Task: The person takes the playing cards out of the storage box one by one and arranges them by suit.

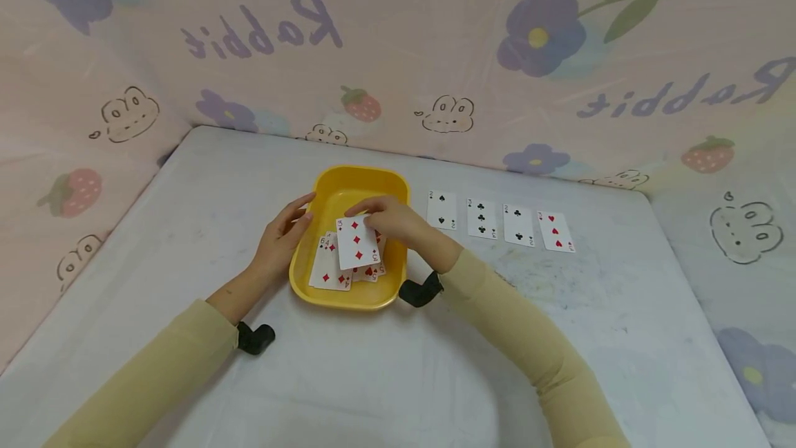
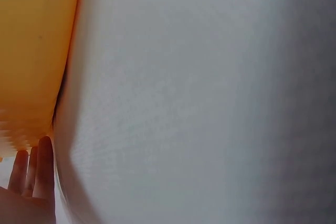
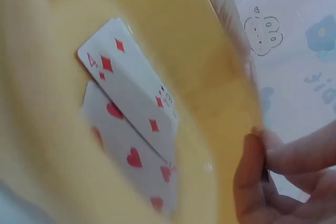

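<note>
A yellow tray (image 1: pixel 357 305) sits on the table with several playing cards in it, among them a four of diamonds (image 3: pixel 123 72) and a five of hearts (image 3: pixel 123 135). My right hand (image 1: pixel 401 220) pinches a three of diamonds (image 1: pixel 349 258) by its upper right corner, over the other cards. In the head view that card covers part of the pile. Along the tray's left side, my left hand (image 1: pixel 280 237) rests with fingers extended; the left wrist view shows its straight fingers (image 2: pixel 45 166) against the outer wall.
Right of the tray lies a row of face-up cards: a two of spades (image 1: pixel 442 210), a three of clubs (image 1: pixel 481 218), a two of clubs (image 1: pixel 519 225) and a three of hearts (image 1: pixel 556 231). A patterned curtain (image 1: pixel 385 40) hangs behind the white table (image 1: pixel 373 379).
</note>
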The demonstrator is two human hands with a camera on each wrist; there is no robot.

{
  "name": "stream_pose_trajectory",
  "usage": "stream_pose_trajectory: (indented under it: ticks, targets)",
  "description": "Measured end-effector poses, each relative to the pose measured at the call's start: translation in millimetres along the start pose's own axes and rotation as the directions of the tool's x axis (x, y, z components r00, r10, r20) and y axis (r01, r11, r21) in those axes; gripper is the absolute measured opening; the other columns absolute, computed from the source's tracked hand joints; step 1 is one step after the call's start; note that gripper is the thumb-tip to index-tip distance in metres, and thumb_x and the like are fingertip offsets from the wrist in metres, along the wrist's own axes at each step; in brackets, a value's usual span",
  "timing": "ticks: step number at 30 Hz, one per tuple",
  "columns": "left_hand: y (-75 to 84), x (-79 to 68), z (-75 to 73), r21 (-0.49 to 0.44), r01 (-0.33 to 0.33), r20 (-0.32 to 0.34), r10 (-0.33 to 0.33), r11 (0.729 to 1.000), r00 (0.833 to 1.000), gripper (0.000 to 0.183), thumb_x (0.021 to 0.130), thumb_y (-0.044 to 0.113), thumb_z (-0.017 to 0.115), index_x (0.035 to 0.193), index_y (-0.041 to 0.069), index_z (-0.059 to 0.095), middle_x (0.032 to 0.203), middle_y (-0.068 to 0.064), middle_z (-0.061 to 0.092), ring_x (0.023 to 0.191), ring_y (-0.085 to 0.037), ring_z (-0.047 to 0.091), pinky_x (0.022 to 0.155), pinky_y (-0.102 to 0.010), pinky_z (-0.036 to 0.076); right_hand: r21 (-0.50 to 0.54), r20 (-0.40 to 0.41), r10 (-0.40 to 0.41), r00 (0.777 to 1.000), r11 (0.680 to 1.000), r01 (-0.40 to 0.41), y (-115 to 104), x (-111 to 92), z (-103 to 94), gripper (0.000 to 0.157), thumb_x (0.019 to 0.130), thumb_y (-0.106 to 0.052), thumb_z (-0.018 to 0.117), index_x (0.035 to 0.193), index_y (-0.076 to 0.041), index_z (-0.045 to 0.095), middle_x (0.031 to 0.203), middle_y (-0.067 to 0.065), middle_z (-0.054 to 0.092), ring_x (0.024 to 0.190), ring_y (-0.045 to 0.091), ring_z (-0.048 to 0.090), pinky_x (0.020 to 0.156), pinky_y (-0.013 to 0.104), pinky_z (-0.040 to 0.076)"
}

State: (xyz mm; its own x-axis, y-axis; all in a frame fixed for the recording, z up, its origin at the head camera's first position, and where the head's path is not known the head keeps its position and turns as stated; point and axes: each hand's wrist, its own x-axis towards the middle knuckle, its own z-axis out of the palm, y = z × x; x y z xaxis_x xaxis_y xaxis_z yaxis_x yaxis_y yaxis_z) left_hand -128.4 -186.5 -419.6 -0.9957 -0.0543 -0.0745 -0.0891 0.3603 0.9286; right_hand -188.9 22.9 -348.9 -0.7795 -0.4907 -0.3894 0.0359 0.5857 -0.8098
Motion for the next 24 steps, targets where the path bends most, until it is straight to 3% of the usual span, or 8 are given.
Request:
stream_pose_trajectory:
  ticks: [3,10,19,24]
  targets:
    - [0.8,-0.9,0.3,0.004,-0.004,0.0,0.004,1.0,1.0,0.047,0.102,0.037,0.043,0.148,0.028,0.037,0.143,-0.016,0.043,0.12,-0.032,0.049,0.092,-0.026,0.046,0.055,-0.026,0.013,1.0,0.998,-0.011,2,-5,-5.6,0.037,0.094,-0.003,0.042,0.12,-0.013,0.067,0.12,0.009,0.061,0.095,0.021,0.056,0.084,0.032,0.052]
    - [0.4,-1.0,0.5,-0.013,-0.003,-0.006,0.003,1.0,1.0,0.047,0.102,0.036,0.044,0.148,0.027,0.037,0.143,-0.017,0.043,0.122,-0.032,0.048,0.098,-0.037,0.044,0.101,-0.104,-0.022,0.994,0.994,0.032,13,-13,-23.2,0.035,0.096,-0.005,0.042,0.122,-0.012,0.065,0.123,0.008,0.062,0.098,0.021,0.055,0.081,0.026,0.047]
    - [-2.2,-0.4,0.0,-0.023,-0.009,-0.011,0.009,1.0,1.0,0.047,0.101,0.039,0.044,0.147,0.028,0.039,0.142,-0.015,0.043,0.121,-0.031,0.047,0.084,-0.012,0.044,0.126,-0.184,-0.024,0.983,0.991,0.048,29,-20,-48.7,0.037,0.096,-0.005,0.041,0.125,-0.011,0.063,0.131,0.007,0.057,0.099,0.023,0.054,0.084,0.028,0.045]
    - [-1.8,-0.4,0.3,-0.029,-0.011,-0.004,0.011,1.0,1.0,0.047,0.101,0.039,0.044,0.147,0.028,0.039,0.142,-0.015,0.043,0.12,-0.03,0.048,0.081,-0.009,0.043,0.161,-0.213,0.007,0.977,0.986,0.028,38,-25,-61.1,0.036,0.098,-0.007,0.04,0.125,-0.013,0.062,0.13,0.007,0.056,0.103,0.023,0.053,0.087,0.03,0.045]
